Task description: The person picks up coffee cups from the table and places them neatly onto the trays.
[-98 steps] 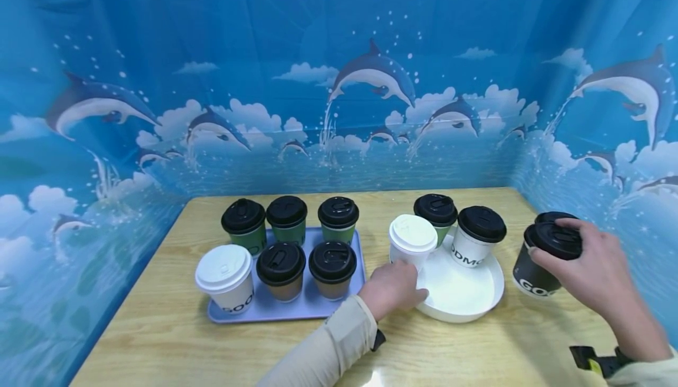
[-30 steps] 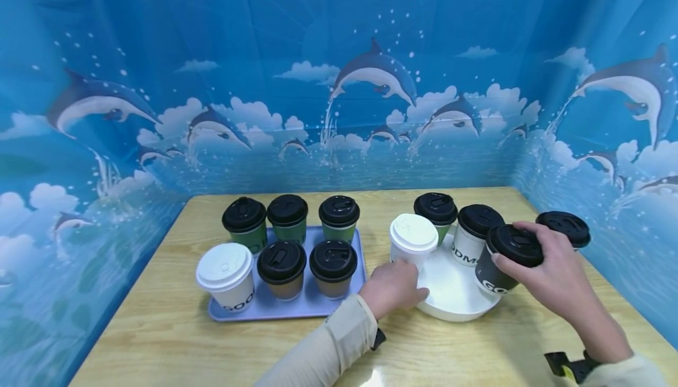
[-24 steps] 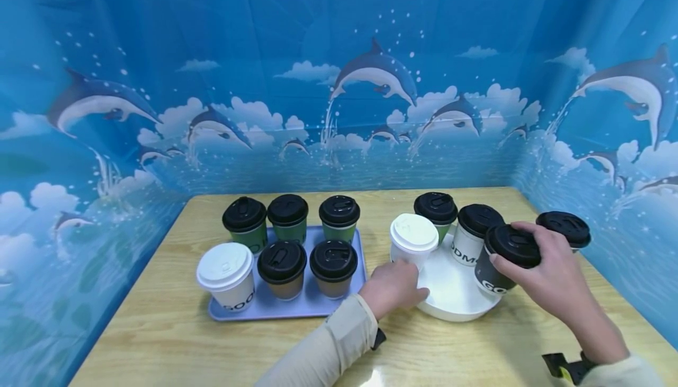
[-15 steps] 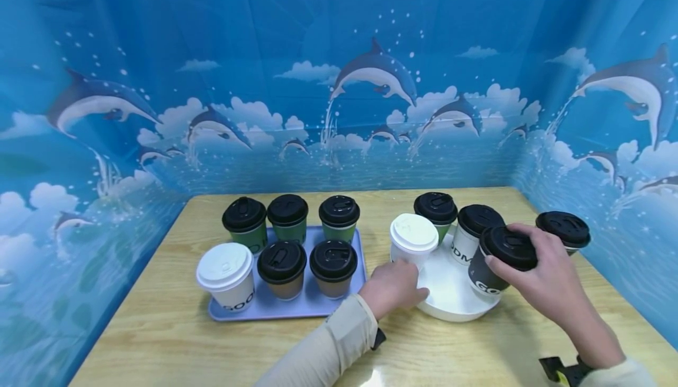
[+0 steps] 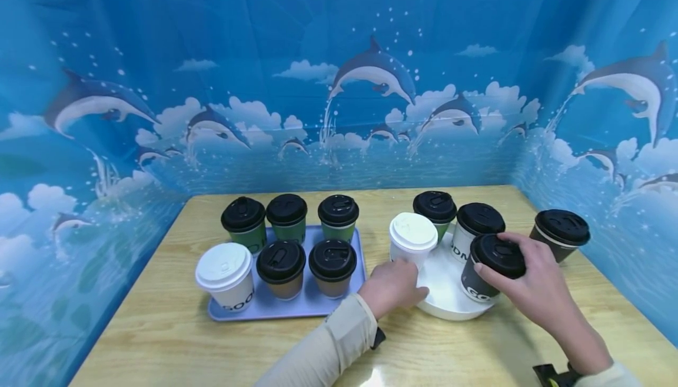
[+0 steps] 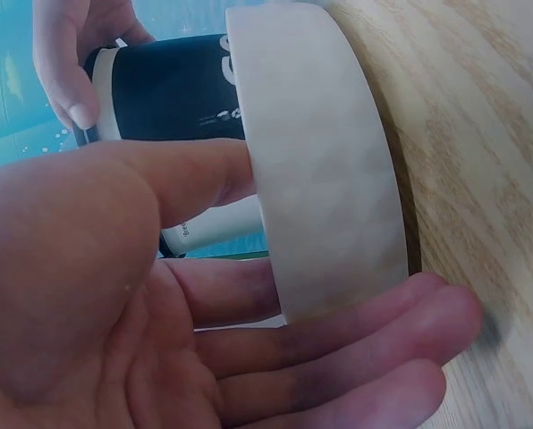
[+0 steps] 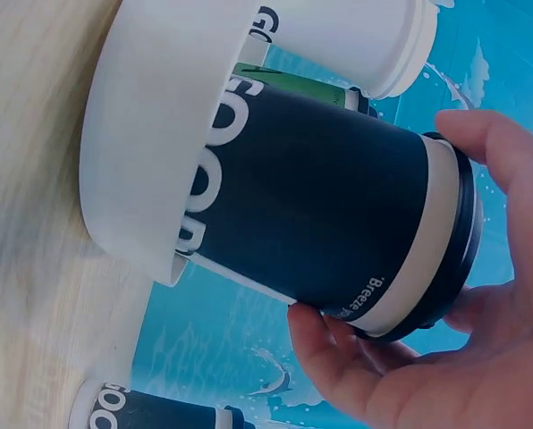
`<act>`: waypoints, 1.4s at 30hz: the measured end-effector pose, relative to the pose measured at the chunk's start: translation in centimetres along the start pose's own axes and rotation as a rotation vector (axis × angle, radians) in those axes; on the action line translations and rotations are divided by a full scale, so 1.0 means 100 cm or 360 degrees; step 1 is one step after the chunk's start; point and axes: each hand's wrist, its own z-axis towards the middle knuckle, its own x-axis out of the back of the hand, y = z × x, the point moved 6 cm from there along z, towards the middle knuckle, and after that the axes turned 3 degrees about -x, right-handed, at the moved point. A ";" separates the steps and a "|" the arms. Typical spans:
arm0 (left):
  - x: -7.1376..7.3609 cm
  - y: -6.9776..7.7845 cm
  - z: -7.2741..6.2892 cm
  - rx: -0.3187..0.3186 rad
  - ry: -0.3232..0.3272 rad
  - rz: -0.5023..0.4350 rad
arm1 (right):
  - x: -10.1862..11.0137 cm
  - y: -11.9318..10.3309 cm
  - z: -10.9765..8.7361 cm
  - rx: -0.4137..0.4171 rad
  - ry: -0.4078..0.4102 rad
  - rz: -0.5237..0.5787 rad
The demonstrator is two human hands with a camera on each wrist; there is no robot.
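Observation:
My right hand (image 5: 537,281) grips a black paper coffee cup (image 5: 474,281) around its black lid. In the right wrist view the cup (image 7: 320,197) stands with its base inside the rim of a white round tray (image 7: 159,134). My left hand (image 5: 394,287) holds the near-left rim of that tray (image 5: 450,314); in the left wrist view the thumb lies over the rim and the other fingers reach beneath. Also on the tray are a white-lidded white cup (image 5: 413,237), a green cup (image 5: 435,206) and a black-lidded white cup (image 5: 479,219).
A second black cup (image 5: 561,234) stands on the wooden table at the right. To the left, a lavender rectangular tray (image 5: 296,312) carries several lidded cups: green, brown and one white (image 5: 225,275). A blue dolphin-print curtain (image 5: 328,110) encloses the table.
My right hand has carried the black cup leftward from the table's right side to the white tray, then slightly nearer and lower. My left hand has stayed at the tray's rim.

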 end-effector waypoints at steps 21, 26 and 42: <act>0.000 0.000 0.000 -0.0011 0.0016 0.0016 | -0.001 0.000 -0.004 -0.0051 0.0069 -0.0045; 0.000 0.001 0.000 -0.0013 0.0011 0.0031 | -0.002 0.002 -0.004 -0.0108 0.0059 -0.0087; 0.002 0.001 -0.001 -0.0011 0.0018 0.0047 | -0.004 -0.003 -0.002 -0.0174 -0.0018 -0.0183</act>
